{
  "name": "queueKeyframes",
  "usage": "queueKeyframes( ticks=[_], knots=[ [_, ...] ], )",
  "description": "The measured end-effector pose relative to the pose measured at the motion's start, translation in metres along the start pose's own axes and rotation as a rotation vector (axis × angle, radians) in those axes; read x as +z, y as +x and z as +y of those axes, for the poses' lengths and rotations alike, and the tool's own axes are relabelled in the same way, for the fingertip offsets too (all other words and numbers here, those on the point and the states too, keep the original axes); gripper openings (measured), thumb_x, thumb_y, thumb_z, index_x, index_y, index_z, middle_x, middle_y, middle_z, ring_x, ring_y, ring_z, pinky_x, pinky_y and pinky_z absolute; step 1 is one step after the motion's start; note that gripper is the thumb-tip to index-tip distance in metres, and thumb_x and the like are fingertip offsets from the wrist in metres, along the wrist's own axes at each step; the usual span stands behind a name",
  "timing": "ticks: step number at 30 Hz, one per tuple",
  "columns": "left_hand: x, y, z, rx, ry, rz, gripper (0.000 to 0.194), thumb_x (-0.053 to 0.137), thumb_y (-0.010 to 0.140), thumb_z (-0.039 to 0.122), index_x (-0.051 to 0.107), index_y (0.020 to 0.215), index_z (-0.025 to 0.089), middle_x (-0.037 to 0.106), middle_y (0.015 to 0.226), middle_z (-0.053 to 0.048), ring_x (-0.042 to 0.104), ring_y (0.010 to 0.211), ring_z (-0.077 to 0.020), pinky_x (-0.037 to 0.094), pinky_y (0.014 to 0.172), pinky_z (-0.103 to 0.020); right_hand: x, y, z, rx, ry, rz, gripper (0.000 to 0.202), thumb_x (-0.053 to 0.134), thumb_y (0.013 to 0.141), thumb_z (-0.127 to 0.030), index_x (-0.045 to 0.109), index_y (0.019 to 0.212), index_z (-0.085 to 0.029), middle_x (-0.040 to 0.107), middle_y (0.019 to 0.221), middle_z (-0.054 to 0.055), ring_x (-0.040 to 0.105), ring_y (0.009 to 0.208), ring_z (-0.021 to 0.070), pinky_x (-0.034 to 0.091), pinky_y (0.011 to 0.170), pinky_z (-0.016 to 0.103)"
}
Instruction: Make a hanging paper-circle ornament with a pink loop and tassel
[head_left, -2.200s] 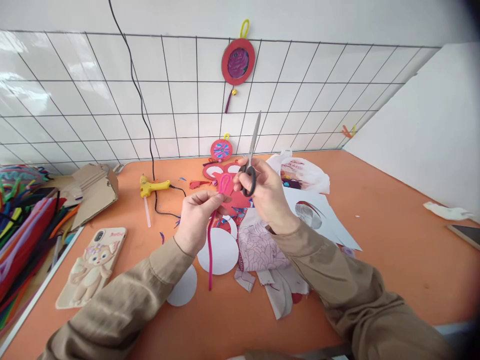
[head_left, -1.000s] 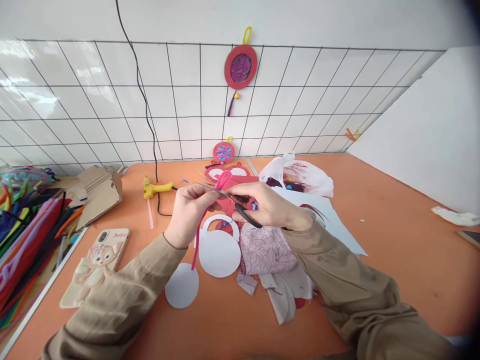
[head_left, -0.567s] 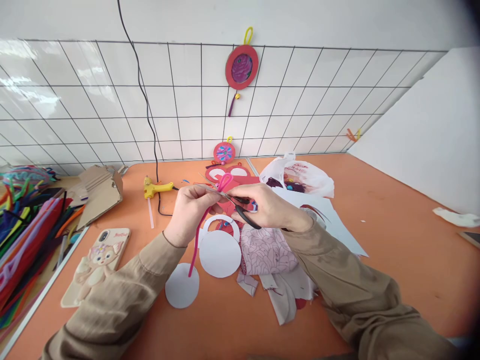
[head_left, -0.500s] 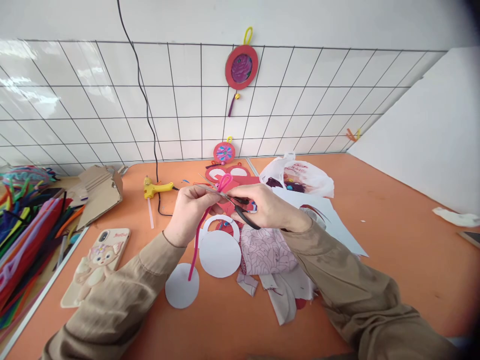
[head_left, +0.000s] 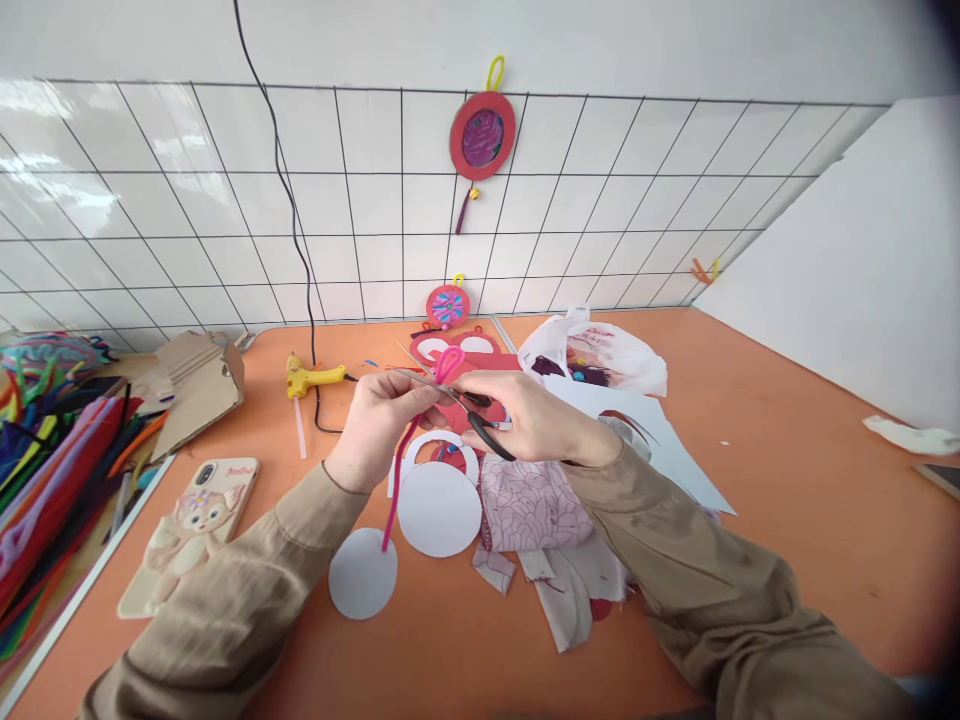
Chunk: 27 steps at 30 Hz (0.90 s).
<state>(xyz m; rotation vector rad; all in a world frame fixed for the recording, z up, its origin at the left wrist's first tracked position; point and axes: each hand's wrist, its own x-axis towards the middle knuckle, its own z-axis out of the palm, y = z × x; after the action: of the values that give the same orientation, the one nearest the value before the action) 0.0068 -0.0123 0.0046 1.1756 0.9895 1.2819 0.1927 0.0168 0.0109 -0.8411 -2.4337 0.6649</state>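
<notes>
A bright pink pipe cleaner [head_left: 394,490] is pinched in my left hand [head_left: 382,415]; its top forms a loop above the fingers and its long tail hangs down. My right hand [head_left: 525,415] grips black-handled scissors [head_left: 491,437], whose blades point left across the pipe cleaner close to the left fingertips. The exact spot where blades and pipe cleaner meet is partly covered by the fingers. Beneath the hands lie a white paper ring [head_left: 471,455], a large white disc [head_left: 439,510] and a smaller white disc [head_left: 363,574].
A yellow glue gun [head_left: 319,376] and a phone in a cartoon case [head_left: 199,530] lie left, beside many coloured pipe cleaners [head_left: 67,480]. Patterned fabric [head_left: 536,505], white paper [head_left: 686,460] and a plastic bag [head_left: 637,360] lie right. Round red ornaments [head_left: 483,137] hang on the tiled wall.
The scissor blades show wider apart than before around the pipe cleaner. The tail of the pipe cleaner has swung slightly; both hands stay in nearly the same place.
</notes>
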Motion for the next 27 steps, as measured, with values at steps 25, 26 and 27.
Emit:
queueKeyframes(
  ticks=[25,26,27],
  knots=[
    [-0.0043,0.0026,0.0024,0.077,0.063,0.001,0.01,0.073,0.066,0.024,0.075,0.064,0.015,0.066,0.051,-0.005,0.06,0.049,-0.0141,0.045,0.051,-0.025,-0.0012,-0.0023,0.0056,-0.058,-0.121,0.077,0.023,0.065,0.077,-0.024,0.044,0.071,-0.019,0.042,0.065,-0.003,0.037,0.062,0.0104,0.03,0.057,0.024],
    [-0.0047,0.0027,0.0028,0.088,0.081,-0.002,0.01,0.072,0.067,0.024,0.075,0.064,0.015,0.066,0.051,-0.005,0.06,0.049,-0.0141,0.045,0.052,-0.025,-0.0008,-0.002,0.0055,-0.057,-0.113,0.078,0.023,0.065,0.078,-0.024,0.043,0.071,-0.019,0.042,0.065,-0.003,0.036,0.062,0.0103,0.03,0.057,0.024],
    [-0.0051,0.0028,0.003,0.098,0.095,-0.006,0.01,0.071,0.068,0.023,0.075,0.064,0.016,0.066,0.051,-0.004,0.06,0.049,-0.014,0.045,0.052,-0.025,-0.0005,-0.0017,0.0053,-0.055,-0.104,0.078,0.024,0.065,0.078,-0.024,0.042,0.071,-0.019,0.041,0.065,-0.003,0.036,0.062,0.0102,0.03,0.057,0.024]
  ],
)
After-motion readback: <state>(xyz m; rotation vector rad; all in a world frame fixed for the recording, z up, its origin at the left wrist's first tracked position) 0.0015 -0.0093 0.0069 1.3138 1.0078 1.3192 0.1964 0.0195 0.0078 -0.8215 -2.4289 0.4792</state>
